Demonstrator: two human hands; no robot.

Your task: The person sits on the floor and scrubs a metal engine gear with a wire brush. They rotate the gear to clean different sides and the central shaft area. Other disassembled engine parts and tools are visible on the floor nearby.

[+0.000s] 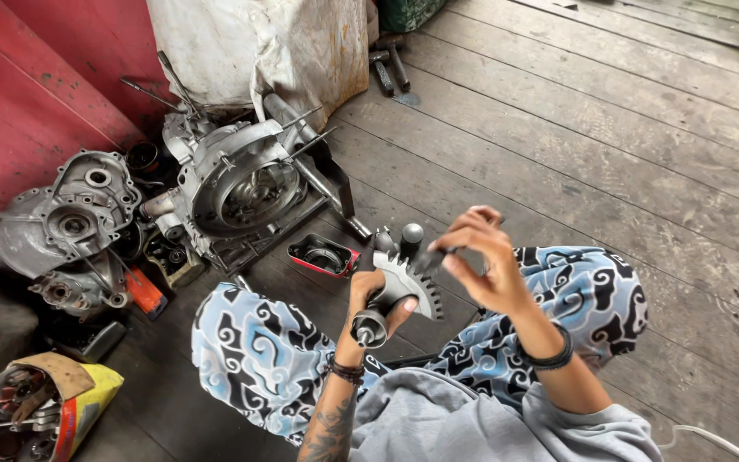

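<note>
Now: left hand (375, 295) grips gear shaft (399, 287) | right hand (476, 257) pinches small dark part (438, 254) | engine case (237, 184) beyond knees.

Light: soft, even daylight, brightest over the wooden floor (609, 128) toward one o'clock | Shadows: faint, diffuse; dimmest at eight o'clock around the engine parts (70, 231) | Glare: mild sheen on the engine casing (241, 180) | Focus: mostly sharp, slight motion blur on the right hand (481, 257) | Edges: wide-angle bending of planks.
</note>
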